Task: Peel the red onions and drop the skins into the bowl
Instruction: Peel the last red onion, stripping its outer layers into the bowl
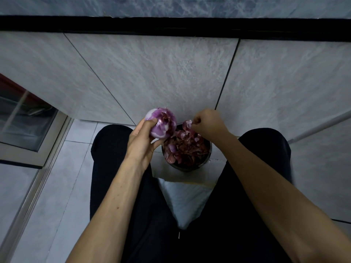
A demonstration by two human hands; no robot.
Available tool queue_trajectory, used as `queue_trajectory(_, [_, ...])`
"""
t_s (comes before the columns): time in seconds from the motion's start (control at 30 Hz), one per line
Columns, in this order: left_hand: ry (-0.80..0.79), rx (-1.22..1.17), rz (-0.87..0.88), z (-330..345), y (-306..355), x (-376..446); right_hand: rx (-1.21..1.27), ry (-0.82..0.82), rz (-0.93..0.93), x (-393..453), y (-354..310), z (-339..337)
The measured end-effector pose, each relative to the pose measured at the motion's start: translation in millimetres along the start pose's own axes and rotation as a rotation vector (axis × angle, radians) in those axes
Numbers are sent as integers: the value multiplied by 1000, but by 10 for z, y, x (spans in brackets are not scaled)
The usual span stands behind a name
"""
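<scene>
- The left hand (141,143) gripped a partly peeled onion (161,122), thumb across its near side, just above and left of the bowl (208,158).
- The right hand (208,121) — fingers curled — pinched a strip of skin (187,124) over the bowl's far rim.
- The bowl sat on the tiled floor (76,168) between the person's knees — heaped with red skins (187,148).

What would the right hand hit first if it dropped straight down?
Probably the heap of skins in the bowl: the right hand, pinching a skin strip, hangs above it. Depth is uncertain.
</scene>
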State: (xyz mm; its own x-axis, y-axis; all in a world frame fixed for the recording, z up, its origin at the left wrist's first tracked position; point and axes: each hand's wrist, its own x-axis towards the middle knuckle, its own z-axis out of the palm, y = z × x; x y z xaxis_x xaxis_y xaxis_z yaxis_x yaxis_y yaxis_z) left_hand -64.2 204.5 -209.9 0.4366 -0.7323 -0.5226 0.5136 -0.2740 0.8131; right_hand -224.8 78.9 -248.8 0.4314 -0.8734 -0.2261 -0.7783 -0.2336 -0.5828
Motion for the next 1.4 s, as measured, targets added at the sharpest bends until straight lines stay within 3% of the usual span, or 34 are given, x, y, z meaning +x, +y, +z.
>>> queue_trajectory(0.1, [15, 12, -6, 15, -10, 6, 33, -33, 45, 74, 41, 29])
queue_trajectory(0.37, [13, 23, -36, 33, -23, -1, 74, -49, -54, 2, 21, 27])
queue_trajectory(0.57, [-25, 17, -66, 15, -16, -1, 371, 237, -326, -250, -232, -102])
queue_trajectory(0.7, [-84, 45, -55, 23, -25, -1, 379, 235, -527, -423, -335, -103])
queue_trajectory(0.83, [-149, 124, -8, 39, -45, -25, 369, 250, -522, -399, -311, 26])
queue_trajectory(1.4, [-93, 320, 172, 65, -62, -100, 204, 241, -549, -413, -242, -80])
